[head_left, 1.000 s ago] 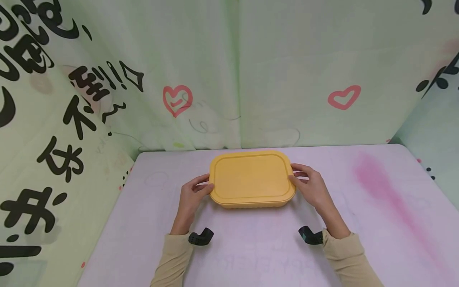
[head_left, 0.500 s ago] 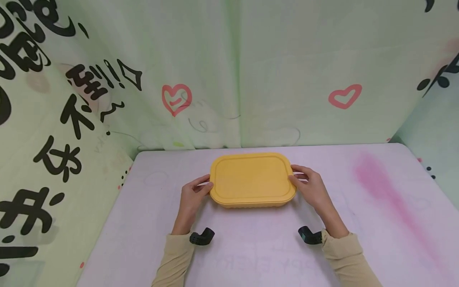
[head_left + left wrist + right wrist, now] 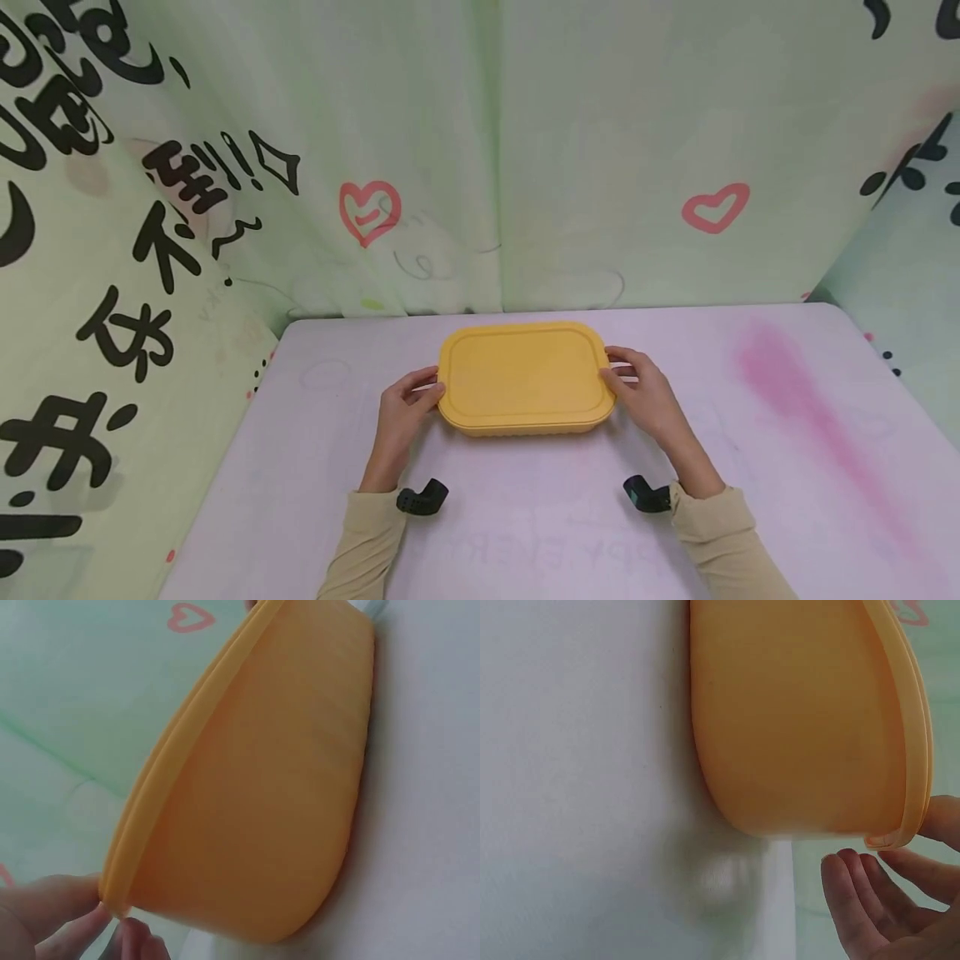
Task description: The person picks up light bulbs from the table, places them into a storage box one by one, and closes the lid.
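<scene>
A yellow rectangular box with rounded corners and a matching lid (image 3: 527, 377) sits near the back of the table. In the head view, my left hand (image 3: 400, 423) pinches its left rim, thumb on top. The left wrist view shows the box's smooth side wall (image 3: 255, 787), with fingers (image 3: 52, 904) at the rim's corner. On the opposite end, my right hand (image 3: 648, 397) holds the right rim between thumb and fingers. Below that rim, several right fingertips (image 3: 847, 862) show apart from the wall (image 3: 802, 735) in the right wrist view. The box's contents are hidden by the lid.
The pale lilac table (image 3: 555, 517) bears a pink smear (image 3: 802, 387) on the right. Behind it hangs a light green curtain (image 3: 600, 150) with red hearts, and a sheet with black characters (image 3: 67, 333) covers the left. Black wrist cameras (image 3: 422, 497) jut inward from both sleeves.
The far edge of the box has dropped slightly toward the table's front while its near edge stays about level. Both hands keep their hold. The head view has shifted a little.
</scene>
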Motion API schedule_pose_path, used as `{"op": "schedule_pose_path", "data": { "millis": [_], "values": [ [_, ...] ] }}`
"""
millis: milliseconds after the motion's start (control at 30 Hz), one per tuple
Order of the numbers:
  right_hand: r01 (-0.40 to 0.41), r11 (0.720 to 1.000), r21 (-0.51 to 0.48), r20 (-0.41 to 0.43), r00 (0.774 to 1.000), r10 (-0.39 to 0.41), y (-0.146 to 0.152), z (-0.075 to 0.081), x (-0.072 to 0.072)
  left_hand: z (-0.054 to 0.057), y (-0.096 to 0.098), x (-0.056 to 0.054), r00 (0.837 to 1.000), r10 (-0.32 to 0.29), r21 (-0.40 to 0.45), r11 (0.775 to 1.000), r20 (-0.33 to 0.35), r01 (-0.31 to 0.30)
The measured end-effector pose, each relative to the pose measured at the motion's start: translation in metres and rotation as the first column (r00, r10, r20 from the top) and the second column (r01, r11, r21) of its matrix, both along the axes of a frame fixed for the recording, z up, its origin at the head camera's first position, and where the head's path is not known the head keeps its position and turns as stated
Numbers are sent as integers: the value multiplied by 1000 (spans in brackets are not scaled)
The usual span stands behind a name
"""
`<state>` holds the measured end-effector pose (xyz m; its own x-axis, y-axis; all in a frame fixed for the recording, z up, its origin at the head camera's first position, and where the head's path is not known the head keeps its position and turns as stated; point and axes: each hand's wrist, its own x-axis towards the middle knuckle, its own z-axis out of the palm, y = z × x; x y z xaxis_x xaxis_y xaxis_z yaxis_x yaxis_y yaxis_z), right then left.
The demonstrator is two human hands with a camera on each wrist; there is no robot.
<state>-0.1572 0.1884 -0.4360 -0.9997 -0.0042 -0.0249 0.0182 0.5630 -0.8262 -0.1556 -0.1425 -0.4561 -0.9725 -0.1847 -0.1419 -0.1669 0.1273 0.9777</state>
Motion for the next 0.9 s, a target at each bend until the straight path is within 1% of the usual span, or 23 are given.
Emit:
{"op": "schedule_pose_path", "data": {
  "millis": [133, 300, 433, 600, 700, 833, 900],
  "values": [
    [-13, 999, 35, -46, 999, 15, 1, 1, 1, 4, -1, -2, 1000, -5, -43, 999, -17, 4],
    [-32, 997, 75, -109, 993, 40, 1, 9, 4, 15, -1, 0, 999, -20, -91, 996, -44, 16],
    [-58, 990, 129, -154, 985, 78, 0, 19, 10, 23, -1, 3, 995, -46, -132, 991, -89, 34],
    [-90, 978, 188, -217, 967, 131, -3, 29, 20, 34, 0, 10, 985, -89, -162, 985, -149, 64],
    [-109, 966, 234, -249, 954, 168, -5, 34, 26, 40, 1, 15, 971, -128, -193, 977, -203, 88],
    [-141, 947, 288, -254, 942, 217, -6, 39, 35, 47, 3, 23, 940, -184, -252, 961, -287, 111],
    [-152, 938, 312, -247, 940, 235, -7, 40, 40, 51, 5, 27, 928, -208, -300, 947, -311, 112]
  ]
}}
